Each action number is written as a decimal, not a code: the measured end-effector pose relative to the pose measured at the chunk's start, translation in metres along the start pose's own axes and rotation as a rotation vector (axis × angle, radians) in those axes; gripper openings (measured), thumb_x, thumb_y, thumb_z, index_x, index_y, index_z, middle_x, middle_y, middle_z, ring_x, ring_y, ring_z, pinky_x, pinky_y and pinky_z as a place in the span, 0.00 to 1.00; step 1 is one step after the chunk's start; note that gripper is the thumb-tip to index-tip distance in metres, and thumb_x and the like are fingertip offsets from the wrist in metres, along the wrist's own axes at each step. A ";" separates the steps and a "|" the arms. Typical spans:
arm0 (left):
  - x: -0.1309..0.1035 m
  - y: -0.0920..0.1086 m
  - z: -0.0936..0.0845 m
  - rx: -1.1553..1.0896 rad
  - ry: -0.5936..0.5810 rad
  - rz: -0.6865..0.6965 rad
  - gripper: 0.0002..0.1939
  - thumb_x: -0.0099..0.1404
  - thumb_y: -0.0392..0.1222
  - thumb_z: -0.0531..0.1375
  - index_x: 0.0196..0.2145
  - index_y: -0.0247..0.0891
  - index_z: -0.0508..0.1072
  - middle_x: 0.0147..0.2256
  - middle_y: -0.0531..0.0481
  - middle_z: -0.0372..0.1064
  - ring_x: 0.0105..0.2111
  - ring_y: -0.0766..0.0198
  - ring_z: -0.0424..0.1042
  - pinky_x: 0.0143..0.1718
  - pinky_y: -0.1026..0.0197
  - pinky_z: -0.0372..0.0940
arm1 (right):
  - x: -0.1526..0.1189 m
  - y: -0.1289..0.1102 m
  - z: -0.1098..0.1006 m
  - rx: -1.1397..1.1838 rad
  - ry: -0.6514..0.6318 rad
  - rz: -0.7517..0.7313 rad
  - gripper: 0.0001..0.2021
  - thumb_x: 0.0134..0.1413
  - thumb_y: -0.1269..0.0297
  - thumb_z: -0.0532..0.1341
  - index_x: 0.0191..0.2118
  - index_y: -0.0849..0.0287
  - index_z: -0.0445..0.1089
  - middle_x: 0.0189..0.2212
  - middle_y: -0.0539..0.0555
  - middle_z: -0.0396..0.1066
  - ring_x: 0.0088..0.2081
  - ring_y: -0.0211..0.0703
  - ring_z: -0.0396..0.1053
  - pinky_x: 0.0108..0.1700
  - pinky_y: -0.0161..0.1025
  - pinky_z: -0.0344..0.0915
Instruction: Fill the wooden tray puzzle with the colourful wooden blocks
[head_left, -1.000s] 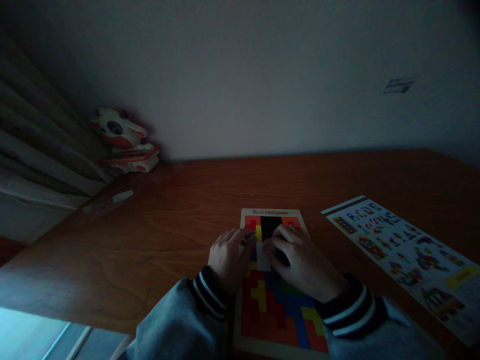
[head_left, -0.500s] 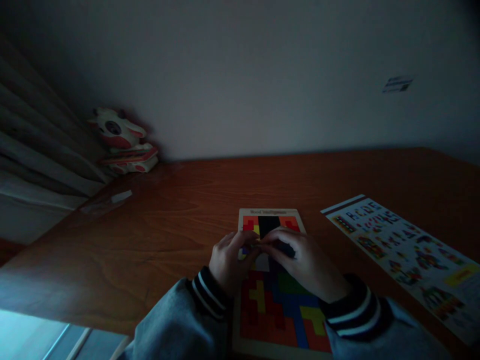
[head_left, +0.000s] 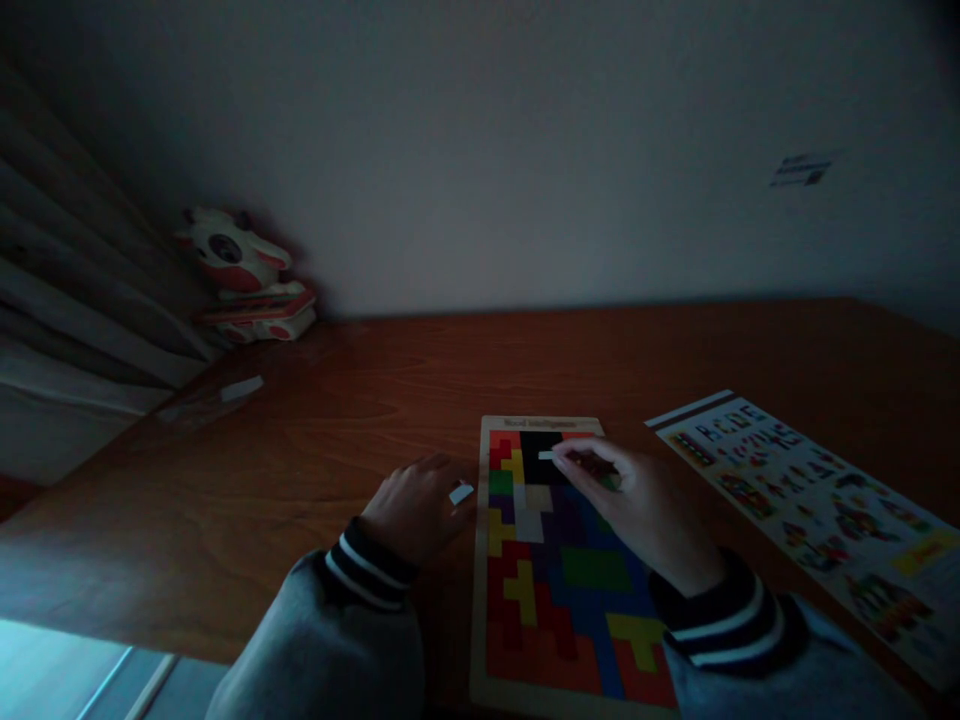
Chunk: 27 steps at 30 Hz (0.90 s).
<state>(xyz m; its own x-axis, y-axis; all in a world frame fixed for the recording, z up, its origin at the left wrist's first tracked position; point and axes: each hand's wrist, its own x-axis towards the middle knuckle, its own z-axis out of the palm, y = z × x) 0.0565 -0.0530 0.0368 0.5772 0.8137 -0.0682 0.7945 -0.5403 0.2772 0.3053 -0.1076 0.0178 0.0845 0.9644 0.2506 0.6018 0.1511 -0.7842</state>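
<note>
A wooden block puzzle board [head_left: 478,600] with a pale frame lies on the table, largely filled with coloured pieces. Near its top is a dark bare patch [head_left: 534,470]. Over that patch my right hand [head_left: 637,505] pinches a small white puzzle piece [head_left: 546,455] between thumb and fingertips. Just left of the board, my left hand [head_left: 412,510] has another white puzzle piece [head_left: 461,494] between thumb and forefinger. A green block [head_left: 596,569] and a yellow block [head_left: 525,592] sit among the set pieces. My right hand hides the board's upper right side.
A printed sheet [head_left: 817,500] with coloured pattern pictures lies right of the board. At the back left stands a cow-shaped toy [head_left: 251,270], with clear plastic [head_left: 202,405] in front of it. A wall [head_left: 525,150] borders the brown table [head_left: 360,390].
My hands were together over the board and have drawn apart. The left moved left off the board, and a white piece now shows in each hand.
</note>
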 end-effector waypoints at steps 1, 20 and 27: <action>0.000 0.000 0.000 -0.009 -0.013 -0.001 0.11 0.64 0.42 0.60 0.44 0.42 0.75 0.45 0.47 0.74 0.43 0.54 0.75 0.43 0.53 0.68 | 0.000 -0.001 -0.001 0.005 -0.002 0.007 0.11 0.61 0.54 0.59 0.40 0.53 0.75 0.38 0.53 0.80 0.38 0.47 0.77 0.40 0.44 0.73; 0.007 0.004 -0.001 0.052 -0.066 -0.020 0.14 0.59 0.31 0.57 0.42 0.40 0.74 0.43 0.46 0.72 0.42 0.56 0.74 0.41 0.57 0.67 | -0.005 0.004 0.015 -0.043 -0.223 -0.012 0.03 0.60 0.66 0.61 0.37 0.54 0.74 0.33 0.49 0.77 0.35 0.41 0.76 0.38 0.39 0.72; 0.007 0.003 0.000 0.048 -0.048 -0.030 0.16 0.58 0.29 0.56 0.43 0.40 0.74 0.43 0.46 0.72 0.42 0.56 0.74 0.41 0.57 0.67 | -0.007 0.010 0.017 -0.252 -0.205 -0.162 0.02 0.58 0.65 0.65 0.36 0.54 0.76 0.37 0.53 0.71 0.39 0.44 0.72 0.42 0.45 0.70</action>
<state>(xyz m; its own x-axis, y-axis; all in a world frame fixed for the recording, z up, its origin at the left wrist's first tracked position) 0.0631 -0.0493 0.0373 0.5607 0.8191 -0.1216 0.8189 -0.5268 0.2277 0.2972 -0.1096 -0.0011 -0.1738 0.9597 0.2210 0.7733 0.2720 -0.5728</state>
